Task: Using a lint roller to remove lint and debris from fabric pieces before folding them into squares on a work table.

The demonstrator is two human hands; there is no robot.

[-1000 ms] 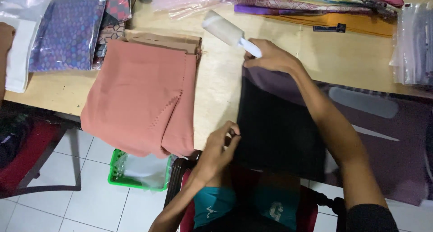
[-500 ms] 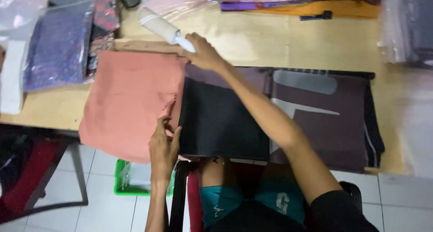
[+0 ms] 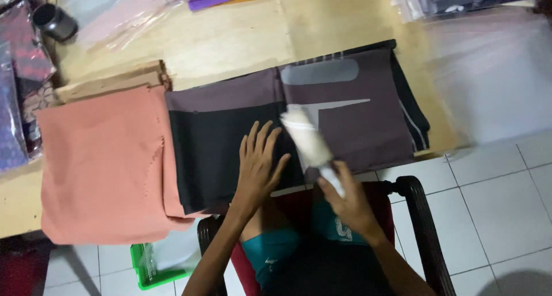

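Observation:
A folded dark fabric (image 3: 230,123), black and plum with grey stripes, lies on the wooden table (image 3: 241,43) in front of me. My left hand (image 3: 257,163) rests flat on its black part, fingers spread. My right hand (image 3: 348,201) grips the handle of a white lint roller (image 3: 306,136), whose head lies on the fabric just right of my left hand. A salmon-pink fabric (image 3: 103,163) lies folded to the left, hanging over the table's front edge.
A dark cylindrical cup (image 3: 54,21) stands at the far left. Patterned fabrics in clear bags (image 3: 17,89) lie along the left edge; more bagged fabrics (image 3: 460,0) are at the back right. A green basket (image 3: 152,267) sits on the tiled floor. I sit in a dark chair (image 3: 420,215).
My right hand brought the lint roller from the table's back left down onto the dark fabric. My left hand moved from the fabric's edge to lie flat on it.

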